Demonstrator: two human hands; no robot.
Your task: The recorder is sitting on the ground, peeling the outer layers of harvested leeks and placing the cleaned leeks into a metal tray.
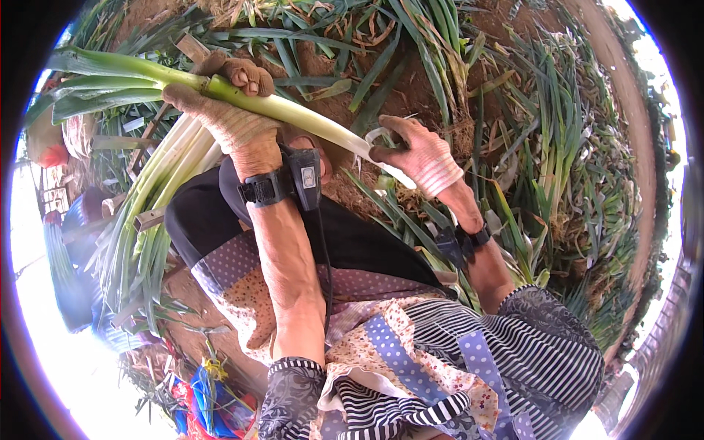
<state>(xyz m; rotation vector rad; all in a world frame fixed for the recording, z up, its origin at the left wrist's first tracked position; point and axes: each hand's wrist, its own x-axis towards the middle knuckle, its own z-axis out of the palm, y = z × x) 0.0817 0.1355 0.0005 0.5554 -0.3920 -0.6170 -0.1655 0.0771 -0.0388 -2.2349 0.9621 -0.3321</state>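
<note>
My left hand [227, 114], in a tan work glove, is closed round the stalk of a large green onion [293, 116] near where its leaves begin. The green leaves point to the far left and the white shank slopes down to the right. At the white end my right hand [418, 150], gloved too, pinches a thin pale strip of outer skin [398, 174] that hangs partly loose from the shank. Its fingertips touch or nearly touch the shank. Below my left hand rests a bundle of pale-stemmed green onions [158, 183], leaves trailing toward the lower left.
Heaped green onions [546, 139] and loose leaves cover the soil on the right and far side. A wooden bar [150, 218] sticks out beside the bundle. Blue and red plastic bags [205, 403] lie at the lower left. My bent knee [202, 213] is under my left forearm.
</note>
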